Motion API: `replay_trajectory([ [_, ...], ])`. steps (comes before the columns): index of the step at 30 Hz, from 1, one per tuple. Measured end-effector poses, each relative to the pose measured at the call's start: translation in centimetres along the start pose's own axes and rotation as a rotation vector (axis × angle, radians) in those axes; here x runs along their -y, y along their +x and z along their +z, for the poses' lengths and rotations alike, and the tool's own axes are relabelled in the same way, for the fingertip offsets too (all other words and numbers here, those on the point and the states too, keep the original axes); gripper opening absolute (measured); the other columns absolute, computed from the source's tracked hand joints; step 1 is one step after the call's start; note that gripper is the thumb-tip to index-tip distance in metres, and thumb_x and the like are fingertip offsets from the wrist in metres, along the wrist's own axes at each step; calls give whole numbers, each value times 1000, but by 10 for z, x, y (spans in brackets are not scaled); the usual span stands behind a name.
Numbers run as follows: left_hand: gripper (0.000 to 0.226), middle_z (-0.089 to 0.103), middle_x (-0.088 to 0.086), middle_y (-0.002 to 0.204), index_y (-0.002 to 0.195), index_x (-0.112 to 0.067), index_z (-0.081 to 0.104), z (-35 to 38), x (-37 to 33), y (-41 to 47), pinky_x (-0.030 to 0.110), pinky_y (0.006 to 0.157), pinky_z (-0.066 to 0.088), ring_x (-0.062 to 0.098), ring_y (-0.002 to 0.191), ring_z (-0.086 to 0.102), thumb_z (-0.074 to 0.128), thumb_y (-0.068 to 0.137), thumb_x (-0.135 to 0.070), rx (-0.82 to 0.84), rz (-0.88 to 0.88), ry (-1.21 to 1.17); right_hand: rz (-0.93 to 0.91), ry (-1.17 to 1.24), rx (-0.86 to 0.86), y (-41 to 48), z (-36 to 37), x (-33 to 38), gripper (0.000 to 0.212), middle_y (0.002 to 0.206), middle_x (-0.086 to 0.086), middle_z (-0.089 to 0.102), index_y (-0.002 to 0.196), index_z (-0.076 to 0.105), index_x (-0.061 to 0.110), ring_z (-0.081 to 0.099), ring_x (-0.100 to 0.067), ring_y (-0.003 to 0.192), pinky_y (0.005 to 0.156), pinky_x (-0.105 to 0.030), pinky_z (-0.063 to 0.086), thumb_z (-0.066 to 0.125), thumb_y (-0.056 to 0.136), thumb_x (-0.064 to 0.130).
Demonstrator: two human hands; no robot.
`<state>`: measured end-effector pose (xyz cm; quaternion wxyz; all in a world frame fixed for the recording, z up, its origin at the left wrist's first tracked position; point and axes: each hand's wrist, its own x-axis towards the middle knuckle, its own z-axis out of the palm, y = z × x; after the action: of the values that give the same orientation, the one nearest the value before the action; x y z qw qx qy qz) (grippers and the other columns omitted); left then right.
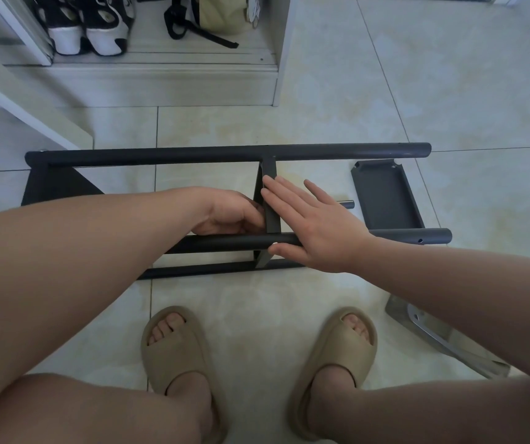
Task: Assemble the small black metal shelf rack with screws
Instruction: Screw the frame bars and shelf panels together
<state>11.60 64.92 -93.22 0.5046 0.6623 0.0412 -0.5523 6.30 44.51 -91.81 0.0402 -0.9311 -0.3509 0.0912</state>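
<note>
Black rack (225, 154) on tile (449, 91); right hand (318, 225) flat across it.

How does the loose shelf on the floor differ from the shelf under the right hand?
The loose shelf lies flat on the tiles, hollow side up, untouched. The fitted shelf stands on edge between the tubes, with the right hand flat on it. Both are dark metal.

A matte black rack frame (225, 153) lies on cream, faintly marbled floor tiles (449, 91); tan slides (174, 357) at 6 o'clock, black-and-white sneakers (87, 24) at 11, a pale yellow bag (222, 14) at 12.
</note>
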Motion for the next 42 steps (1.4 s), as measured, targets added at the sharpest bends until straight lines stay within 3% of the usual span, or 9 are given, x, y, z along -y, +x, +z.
replay_trajectory([
  [3,18,74,8,93,100,-8,70,0,-1,-2,33,89,50,21,89,67,53,97,-11,-3,-71,56,2,-1,-3,0,0,0,87,170,-2,0,162,13,11,1,-17,157,127,-48,8,25,96,67],
  [9,17,72,16,105,101,-3,71,0,-7,0,38,103,47,27,102,66,54,96,-5,-28,-99,51,-1,1,-13,0,1,1,87,170,-2,2,162,14,10,2,-18,157,126,-49,10,27,97,67],
  [13,19,75,13,93,90,-5,73,-1,-8,1,35,91,51,25,93,68,55,94,-2,-25,-105,53,-1,-6,-3,0,1,0,87,170,-2,0,162,12,11,1,-18,157,126,-49,10,27,97,67],
  [18,39,74,11,81,64,-12,77,-3,-7,3,31,81,53,22,83,69,53,92,3,1,-95,30,1,-10,2,0,0,1,87,170,-2,0,162,12,11,1,-18,157,127,-48,9,28,97,66],
  [23,23,74,13,87,89,-4,70,-3,-5,3,31,80,57,22,83,72,51,90,7,-14,-39,18,2,-4,2,-1,-1,2,86,170,-2,0,162,12,11,1,-17,157,127,-48,8,29,97,66],
  [29,21,70,20,102,100,-1,66,-3,-2,4,34,87,55,27,93,69,51,90,9,-23,-8,-2,7,-15,-3,0,-1,2,86,170,-2,2,162,13,11,2,-18,157,127,-49,8,29,97,65],
  [33,21,70,15,92,93,-5,66,-3,0,2,29,76,56,23,84,69,49,92,7,-3,-10,-8,7,-22,10,0,-2,2,86,170,-1,-1,162,11,12,0,-17,157,127,-48,7,27,97,66],
  [37,26,74,5,82,82,-13,74,-3,-1,0,25,68,54,15,73,70,53,96,-9,46,-67,15,6,-17,7,0,-1,2,86,170,-1,-1,162,12,11,1,-17,157,127,-48,6,27,97,66],
  [42,17,75,10,91,95,-7,71,-3,-4,1,29,79,55,21,86,70,54,95,-4,-3,-76,36,5,-16,4,0,-1,2,86,170,-1,-1,162,11,11,0,-17,157,127,-47,6,26,97,66],
])
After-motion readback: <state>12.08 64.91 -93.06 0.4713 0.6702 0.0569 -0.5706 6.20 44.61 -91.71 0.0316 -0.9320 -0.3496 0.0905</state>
